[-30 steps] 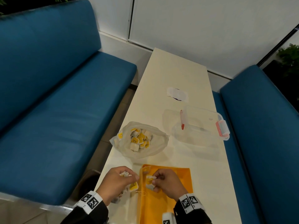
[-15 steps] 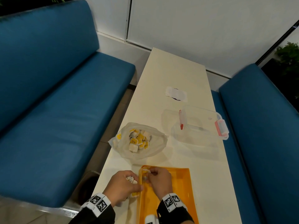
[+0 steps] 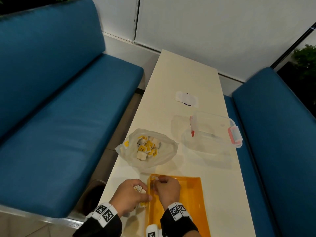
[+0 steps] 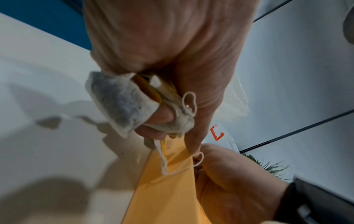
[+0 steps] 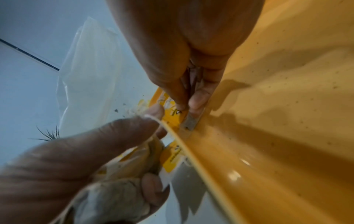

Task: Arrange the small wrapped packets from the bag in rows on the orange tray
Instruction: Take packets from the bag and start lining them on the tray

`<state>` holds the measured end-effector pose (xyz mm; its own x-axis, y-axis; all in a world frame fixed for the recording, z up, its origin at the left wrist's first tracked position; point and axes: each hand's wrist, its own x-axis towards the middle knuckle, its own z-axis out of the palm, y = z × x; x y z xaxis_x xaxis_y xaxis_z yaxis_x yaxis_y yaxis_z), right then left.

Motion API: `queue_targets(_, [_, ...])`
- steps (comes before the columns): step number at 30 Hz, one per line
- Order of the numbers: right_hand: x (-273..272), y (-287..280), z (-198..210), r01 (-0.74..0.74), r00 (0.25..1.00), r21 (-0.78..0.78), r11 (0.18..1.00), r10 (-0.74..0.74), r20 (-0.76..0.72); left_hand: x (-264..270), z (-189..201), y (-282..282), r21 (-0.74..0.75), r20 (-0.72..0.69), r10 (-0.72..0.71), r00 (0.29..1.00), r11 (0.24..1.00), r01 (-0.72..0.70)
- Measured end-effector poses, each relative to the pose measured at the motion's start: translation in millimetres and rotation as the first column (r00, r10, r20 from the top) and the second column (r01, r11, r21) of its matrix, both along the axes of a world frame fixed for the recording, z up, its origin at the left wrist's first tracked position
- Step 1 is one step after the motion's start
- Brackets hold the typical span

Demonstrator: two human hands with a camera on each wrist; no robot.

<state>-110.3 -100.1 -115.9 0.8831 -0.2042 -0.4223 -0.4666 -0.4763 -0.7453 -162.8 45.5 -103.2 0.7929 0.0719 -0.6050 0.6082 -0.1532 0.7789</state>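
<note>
The orange tray lies at the table's near edge. My right hand is inside its far left corner and pinches one small yellow-and-white packet between thumb and finger, low against the tray's left wall. My left hand sits just outside that wall and grips a bunch of packets with loose strings. The clear plastic bag, open and holding several more packets, lies just beyond the tray.
A clear lidded container with pink clips stands to the right of the bag. Farther back lies a white paper patch. Blue benches flank the narrow white table on both sides.
My right hand has carried its packet forward and down into the tray's far left corner. The left hand has stayed beside the tray with its bunch.
</note>
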Motion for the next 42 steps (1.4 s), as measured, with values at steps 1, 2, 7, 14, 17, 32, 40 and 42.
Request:
queue_targets(1, [-0.6, -0.7, 1.9, 0.005, 1.000, 0.022, 1.000, -0.005, -0.014, -0.1, -1.7, 1.4, -0.017, 0.005, 0.008, 1.000, 1.000, -0.008])
queue_targets(2, [-1.2, -2.1, 3.8, 0.006, 1.000, 0.042, 0.999, -0.005, -0.030, -0.2, -3.2, 3.0, -0.032, 0.014, 0.020, 1.000, 0.999, -0.019])
queue_targets(7, [-7.4, -14.0, 21.3, 0.012, 0.998, 0.091, 0.996, -0.006, -0.063, 1.7, 6.9, 15.4, -0.308, -0.077, 0.184, 0.980, 0.930, -0.199])
queue_targets(14, [-20.8, -15.0, 67.3, -0.204, 0.963, 0.206, 0.957, 0.234, -0.132, 1.9, -0.3, 24.9, -0.500, -0.191, 0.314, 0.930, 0.784, -0.368])
queue_targets(17, [-22.5, -7.8, 76.1, -0.209, 0.918, 0.296, 0.932, 0.291, -0.268, 2.6, 2.5, 18.7, -0.536, -0.163, 0.350, 0.923, 0.754, -0.380])
queue_targets(32, [-15.3, -18.3, 95.2, -0.386, 0.920, 0.155, 0.909, 0.392, -0.010, -8.9, 2.2, 24.3, -0.542, -0.105, 0.378, 0.920, 0.754, -0.371])
queue_targets(40, [-2.8, -35.3, 95.4, -0.731, 0.665, -0.414, 0.542, 0.702, -0.256, -14.1, 14.8, 28.8, -0.403, 0.026, 0.247, 0.969, 0.889, -0.216])
queue_targets(42, [-2.5, -36.2, 96.5, -0.733, 0.664, -0.385, 0.561, 0.714, -0.224, -13.5, 17.8, 27.2, -0.346, 0.099, 0.157, 0.983, 0.931, -0.114])
